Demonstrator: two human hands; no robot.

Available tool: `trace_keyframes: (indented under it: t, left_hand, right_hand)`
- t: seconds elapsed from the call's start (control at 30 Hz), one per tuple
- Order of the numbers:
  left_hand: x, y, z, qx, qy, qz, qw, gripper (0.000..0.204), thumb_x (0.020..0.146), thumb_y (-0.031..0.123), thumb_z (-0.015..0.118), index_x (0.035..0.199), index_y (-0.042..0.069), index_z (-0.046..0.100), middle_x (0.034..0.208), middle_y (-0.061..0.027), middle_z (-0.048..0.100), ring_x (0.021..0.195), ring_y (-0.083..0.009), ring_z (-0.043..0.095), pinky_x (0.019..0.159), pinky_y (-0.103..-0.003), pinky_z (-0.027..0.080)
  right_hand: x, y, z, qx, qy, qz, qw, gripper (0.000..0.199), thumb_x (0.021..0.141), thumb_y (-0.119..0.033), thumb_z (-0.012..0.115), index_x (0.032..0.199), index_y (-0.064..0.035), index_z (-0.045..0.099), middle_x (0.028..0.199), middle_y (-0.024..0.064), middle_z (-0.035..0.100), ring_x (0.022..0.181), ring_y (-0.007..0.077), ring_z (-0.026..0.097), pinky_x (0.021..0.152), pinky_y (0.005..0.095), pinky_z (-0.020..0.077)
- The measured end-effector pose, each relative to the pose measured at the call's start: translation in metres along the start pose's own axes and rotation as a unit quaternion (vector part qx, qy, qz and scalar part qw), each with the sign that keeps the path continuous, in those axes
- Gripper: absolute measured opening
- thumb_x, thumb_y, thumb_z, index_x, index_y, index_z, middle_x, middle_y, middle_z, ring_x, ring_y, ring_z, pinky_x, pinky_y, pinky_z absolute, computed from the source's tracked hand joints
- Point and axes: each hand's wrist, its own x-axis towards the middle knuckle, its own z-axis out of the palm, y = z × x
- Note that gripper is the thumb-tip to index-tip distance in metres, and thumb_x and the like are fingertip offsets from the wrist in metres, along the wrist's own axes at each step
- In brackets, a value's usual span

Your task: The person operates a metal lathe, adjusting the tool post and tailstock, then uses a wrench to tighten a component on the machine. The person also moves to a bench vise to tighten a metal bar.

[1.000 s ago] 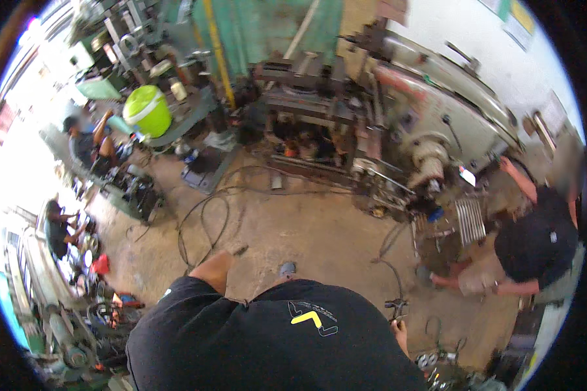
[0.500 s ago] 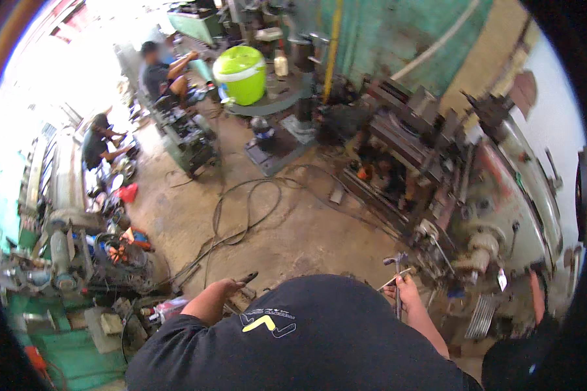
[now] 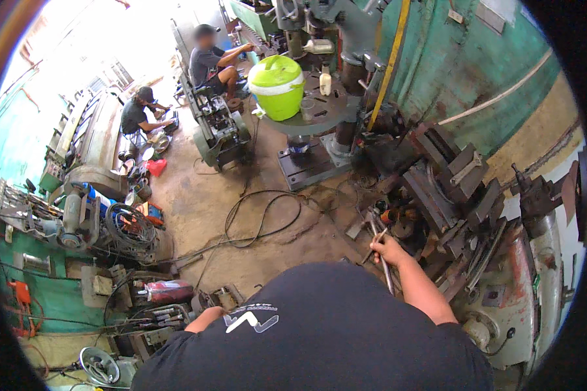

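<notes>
My right hand (image 3: 386, 250) is closed around a hammer (image 3: 389, 279) with a long metal handle, held out at the right. Its head end points away from me, over the floor beside the dark metal stand. A thin brown rod (image 3: 376, 242) crosses the hammer in the same grip; its kind is unclear. My left hand (image 3: 210, 318) is low on the left, against my shirt. Its fingers are hidden behind my body, so whatever it holds does not show.
A black cable (image 3: 261, 244) loops across the floor ahead. The lime-green cooler (image 3: 276, 91) stands on a drill press table (image 3: 326, 124). Heavy steel parts (image 3: 437, 195) crowd the right side. Two people (image 3: 209, 62) sit working at the far left. A bench grinder (image 3: 74, 218) stands left.
My view has turned rightward and tilted. The right hand has reached forward with the hammer and rod. My left hand has drawn back, and the dark object it held is out of sight.
</notes>
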Motion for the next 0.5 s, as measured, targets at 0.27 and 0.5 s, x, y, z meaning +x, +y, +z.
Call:
trace_keyframes:
  t: [0.27,0.5]
  left_hand:
    - [-0.049,0.130,0.020,0.006,0.058,0.008,0.998,0.066,0.085,0.064,0.060,0.108,0.002,0.063,0.088,-0.0153,0.065,0.063,-0.0252,0.060,0.053,-0.042,0.045]
    - [-0.042,0.266,-0.005,0.018,0.110,0.064,0.992,0.060,0.085,0.060,0.064,0.098,0.002,0.066,0.074,-0.0121,0.064,0.050,-0.0206,0.057,0.043,-0.038,0.043]
  right_hand:
    - [0.067,-0.038,-0.084,-0.040,-0.052,0.030,0.997,0.019,0.093,-0.015,0.064,0.100,-0.0037,0.050,0.077,0.0074,0.056,0.056,0.0174,0.058,0.054,0.0393,0.0567]
    - [0.124,-0.067,-0.106,-0.066,-0.015,0.030,0.997,0.012,0.094,-0.013,0.061,0.096,-0.0078,0.050,0.072,0.0026,0.051,0.058,0.0145,0.054,0.054,0.0343,0.0527]
